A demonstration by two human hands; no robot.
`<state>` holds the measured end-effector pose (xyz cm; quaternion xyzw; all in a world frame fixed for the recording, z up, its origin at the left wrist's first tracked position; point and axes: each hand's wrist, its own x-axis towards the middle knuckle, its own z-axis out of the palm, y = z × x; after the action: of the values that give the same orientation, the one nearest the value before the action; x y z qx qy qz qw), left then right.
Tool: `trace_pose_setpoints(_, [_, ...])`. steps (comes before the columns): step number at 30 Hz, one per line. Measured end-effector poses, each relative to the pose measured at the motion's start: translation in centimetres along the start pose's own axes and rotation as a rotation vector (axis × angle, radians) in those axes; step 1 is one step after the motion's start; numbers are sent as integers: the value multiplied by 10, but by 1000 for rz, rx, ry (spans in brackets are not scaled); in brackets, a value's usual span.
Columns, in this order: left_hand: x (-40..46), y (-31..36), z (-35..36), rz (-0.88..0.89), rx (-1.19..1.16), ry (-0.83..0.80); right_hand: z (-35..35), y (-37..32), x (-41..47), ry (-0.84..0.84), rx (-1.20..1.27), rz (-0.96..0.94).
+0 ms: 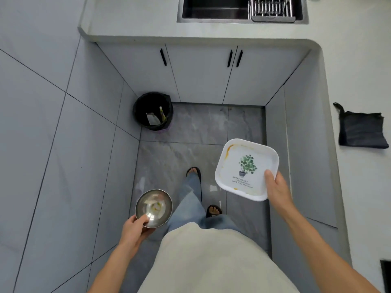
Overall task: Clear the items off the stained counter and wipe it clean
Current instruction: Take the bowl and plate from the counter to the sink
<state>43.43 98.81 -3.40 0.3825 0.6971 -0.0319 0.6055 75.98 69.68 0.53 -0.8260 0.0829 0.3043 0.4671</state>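
Steel bowl (pixel 153 208) pinched at its near rim by left hand (pixel 135 228); stained white plate (pixel 246 169) gripped at its near-right corner by right hand (pixel 277 187). Clearing step, probably: carrying both toward far sink (pixel 213 7). Next: setting down, then fetching dark cloth (pixel 361 130) from right bench (pixel 359 60).

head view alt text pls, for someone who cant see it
A person stands in a kitchen, left hand gripping a steel bowl, right hand holding a stained white square plate. Ahead are a black bin, cabinets and a sink; a dark cloth lies on the right counter.
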Motion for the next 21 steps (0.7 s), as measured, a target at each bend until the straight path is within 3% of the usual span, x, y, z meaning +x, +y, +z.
trace_pose_setpoints(10, [59,172,67,57,78,-83,34,-70,87,77,-47,94])
trace_pose_setpoints(21, [97,361,199,186,110,-276,-1,-100,154,188,8,203])
